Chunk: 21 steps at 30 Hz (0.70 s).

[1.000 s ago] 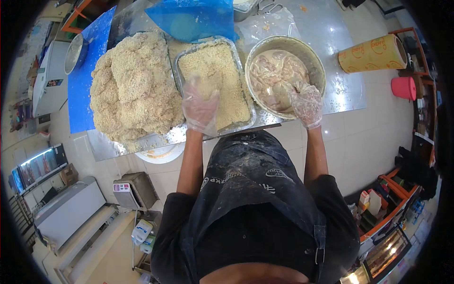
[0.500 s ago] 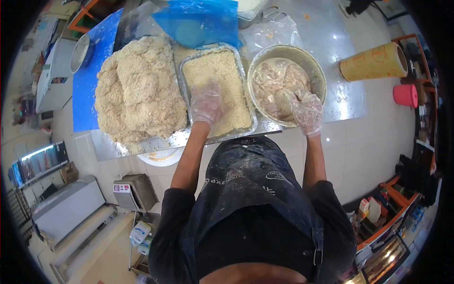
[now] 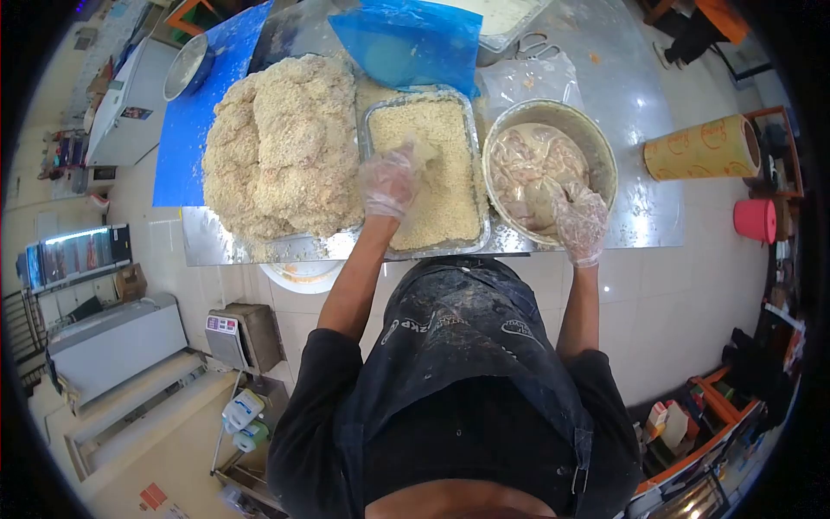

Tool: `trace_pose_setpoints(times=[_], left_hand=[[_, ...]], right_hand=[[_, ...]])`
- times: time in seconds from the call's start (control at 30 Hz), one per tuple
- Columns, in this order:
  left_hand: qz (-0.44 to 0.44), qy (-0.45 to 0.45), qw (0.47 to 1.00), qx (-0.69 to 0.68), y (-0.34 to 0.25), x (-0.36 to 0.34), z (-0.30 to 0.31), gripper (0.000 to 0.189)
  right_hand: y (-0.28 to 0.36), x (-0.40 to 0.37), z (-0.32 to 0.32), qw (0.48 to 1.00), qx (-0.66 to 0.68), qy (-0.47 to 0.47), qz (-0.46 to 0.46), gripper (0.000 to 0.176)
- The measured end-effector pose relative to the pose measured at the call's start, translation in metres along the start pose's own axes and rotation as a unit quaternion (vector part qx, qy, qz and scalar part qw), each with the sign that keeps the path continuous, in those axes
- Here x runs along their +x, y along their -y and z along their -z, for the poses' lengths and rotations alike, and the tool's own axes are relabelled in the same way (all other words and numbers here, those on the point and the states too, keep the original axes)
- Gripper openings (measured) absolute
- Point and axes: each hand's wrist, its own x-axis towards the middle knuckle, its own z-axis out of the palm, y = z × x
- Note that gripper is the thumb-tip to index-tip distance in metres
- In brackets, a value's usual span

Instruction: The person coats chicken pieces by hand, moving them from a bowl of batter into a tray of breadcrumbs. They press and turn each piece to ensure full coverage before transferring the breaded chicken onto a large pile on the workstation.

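My left hand (image 3: 391, 182), in a clear plastic glove, is over the left side of a metal tray (image 3: 477, 186) of pale breadcrumbs (image 3: 445, 203). Motion smears its fingers, which overlap the crumbs. In a plastic glove as well, my right hand (image 3: 581, 223) reaches over the near right rim of a round tub (image 3: 608, 160). Its fingers are closed on a wet piece of raw meat (image 3: 543, 201) among other battered pieces. Left of the tray rises a big heap of crumb-coated pieces (image 3: 298, 147).
A blue plastic bag (image 3: 406, 43) lies behind the tray. Scissors (image 3: 538, 48) and a clear bag (image 3: 527, 82) are behind the tub. At the right stands a roll of wrap (image 3: 702, 149). A metal bowl (image 3: 188, 67) sits on the blue sheet (image 3: 186, 173) at far left.
The view has shifted, so the table's things appear farther right. My left hand has moved toward the tray's left side; my right hand stays at the tub with the meat.
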Motion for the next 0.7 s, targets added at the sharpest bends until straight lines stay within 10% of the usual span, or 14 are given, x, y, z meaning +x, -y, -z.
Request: trace_pose_setpoints(times=[0.17, 0.27, 0.47, 0.57, 0.67, 0.7], left_hand=[[0.030, -0.039, 0.997, -0.054, 0.031, 0.008, 0.066, 0.040], [0.171, 0.103, 0.948, -0.249, 0.040, 0.004, 0.138, 0.043], [0.209, -0.097, 0.813, -0.535, 0.093, -0.027, 0.183, 0.037], [0.289, -0.030, 0.815, -0.501, 0.156, -0.037, 0.170, 0.045], [0.145, -0.141, 0.979, 0.024, 0.165, -0.054, 0.161, 0.055], [0.131, -0.193, 0.972, -0.033, 0.163, -0.056, 0.161, 0.059]], right_hand=[[-0.010, -0.003, -0.006, 0.997, -0.075, 0.006, 0.017, 0.015], [-0.003, 0.002, -0.005, 0.999, -0.052, 0.011, -0.006, 0.015], [0.005, 0.007, 0.004, 0.999, -0.007, 0.022, -0.022, 0.015], [0.010, 0.009, 0.006, 0.999, -0.006, 0.032, -0.031, 0.016], [-0.001, 0.006, 0.001, 0.998, -0.027, 0.049, -0.028, 0.020], [-0.007, 0.001, -0.003, 0.997, -0.038, 0.059, -0.029, 0.023]])
